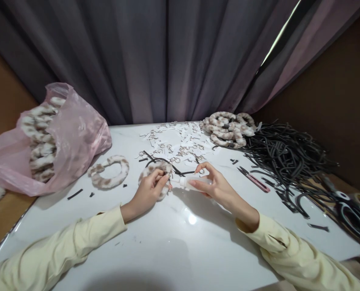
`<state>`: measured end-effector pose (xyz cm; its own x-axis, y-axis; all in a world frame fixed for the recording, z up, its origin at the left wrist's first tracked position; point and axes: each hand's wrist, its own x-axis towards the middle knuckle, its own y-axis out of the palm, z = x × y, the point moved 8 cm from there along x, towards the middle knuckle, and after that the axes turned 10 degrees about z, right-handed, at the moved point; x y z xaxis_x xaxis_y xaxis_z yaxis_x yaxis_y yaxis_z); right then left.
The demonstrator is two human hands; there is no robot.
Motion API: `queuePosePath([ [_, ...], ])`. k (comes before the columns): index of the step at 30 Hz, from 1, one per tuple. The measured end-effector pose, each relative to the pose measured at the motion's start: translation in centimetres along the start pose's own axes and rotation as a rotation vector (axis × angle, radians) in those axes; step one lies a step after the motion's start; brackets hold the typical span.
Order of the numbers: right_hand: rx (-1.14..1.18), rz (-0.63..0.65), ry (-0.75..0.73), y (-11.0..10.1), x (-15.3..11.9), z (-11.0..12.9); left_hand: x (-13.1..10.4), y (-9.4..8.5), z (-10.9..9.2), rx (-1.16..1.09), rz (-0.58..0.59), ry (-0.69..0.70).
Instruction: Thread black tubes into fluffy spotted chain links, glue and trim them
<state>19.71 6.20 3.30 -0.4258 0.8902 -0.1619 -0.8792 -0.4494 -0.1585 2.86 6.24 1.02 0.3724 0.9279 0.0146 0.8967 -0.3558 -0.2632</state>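
Near the middle of the white table, my left hand (149, 189) is closed on a fluffy white-and-brown ring (162, 166). From the right, my right hand (218, 186) grips a small translucent bottle (200, 182) lying sideways, its white nozzle pointed at the ring by my left fingertips. Whether the tip touches the ring cannot be made out. Black cords (170, 166) lie just behind both hands. Another fluffy ring (109, 173) rests on the table to the left.
A pink plastic bag (79, 141) of fluffy rings stands left. Small metal rings and white tags (183, 141) are scattered behind. Right are piled rings (228, 128), black cords (289, 153), a pink-handled cutter (254, 180) and scissors (354, 216).
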Motion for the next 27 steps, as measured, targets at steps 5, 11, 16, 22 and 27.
queuePosePath([
  [5,0.015,-0.031,-0.042,-0.57,-0.04,0.04,0.07,0.02,0.14,0.006,-0.005,-0.004],
  [11,0.007,-0.021,-0.003,0.03,-0.27,0.32,0.00,0.11,0.24,-0.011,0.002,-0.022],
  [16,-0.030,-0.042,-0.007,-0.37,-0.20,0.31,0.03,0.01,-0.01,0.001,-0.004,-0.009],
  [22,-0.041,-0.053,-0.017,-0.49,-0.14,0.26,0.06,0.08,0.08,0.000,0.006,-0.009],
  [27,-0.053,-0.061,-0.007,-0.45,-0.30,0.41,0.09,0.12,0.04,0.024,0.009,0.004],
])
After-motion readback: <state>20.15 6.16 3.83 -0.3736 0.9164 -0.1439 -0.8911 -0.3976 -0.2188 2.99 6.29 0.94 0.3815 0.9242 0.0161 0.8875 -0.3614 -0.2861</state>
